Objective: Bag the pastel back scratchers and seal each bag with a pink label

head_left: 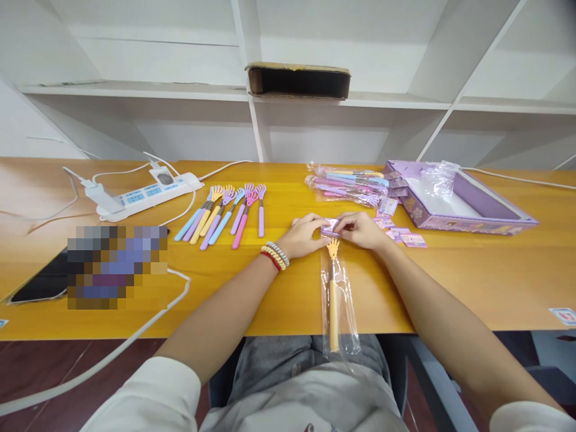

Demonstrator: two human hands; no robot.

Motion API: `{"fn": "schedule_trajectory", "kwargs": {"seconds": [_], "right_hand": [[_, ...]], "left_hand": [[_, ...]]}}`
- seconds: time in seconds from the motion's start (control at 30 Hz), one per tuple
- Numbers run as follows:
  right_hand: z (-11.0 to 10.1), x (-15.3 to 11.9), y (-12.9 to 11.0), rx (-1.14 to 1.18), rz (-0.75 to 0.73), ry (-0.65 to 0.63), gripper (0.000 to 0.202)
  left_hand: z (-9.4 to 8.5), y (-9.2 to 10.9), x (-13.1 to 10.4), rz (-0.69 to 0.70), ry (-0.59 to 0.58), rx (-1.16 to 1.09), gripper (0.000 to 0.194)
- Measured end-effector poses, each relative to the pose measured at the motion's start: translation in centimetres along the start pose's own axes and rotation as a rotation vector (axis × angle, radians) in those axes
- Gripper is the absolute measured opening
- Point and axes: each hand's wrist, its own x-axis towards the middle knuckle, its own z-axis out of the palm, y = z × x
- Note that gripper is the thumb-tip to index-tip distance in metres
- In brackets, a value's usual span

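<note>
Both hands [306,236] [361,230] inward on a purple card [330,227]

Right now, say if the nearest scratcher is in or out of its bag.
In: the clear bag shows on both sides of the yellow scratcher and past its lower end.

Seemingly no legible lettering.

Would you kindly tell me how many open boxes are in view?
2: the purple box at right on the table, and the cardboard box on the shelf above.
</note>
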Motion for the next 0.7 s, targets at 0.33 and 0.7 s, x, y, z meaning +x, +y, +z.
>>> {"fn": "schedule_trajectory", "kwargs": {"seconds": [0.33,0.7], "right_hand": [[-0.3,-0.1,-0.4,0.006,-0.008,-0.030,0.015],[0.9,-0.3,0.4,0.222,0.101,0.076,0.044]], "left_hand": [[0.1,-0.1,0.1,0.034,0.006,-0.032,0.037],[0.1,-0.1,0.1,0.038,0.029,0.002,0.030]]}}
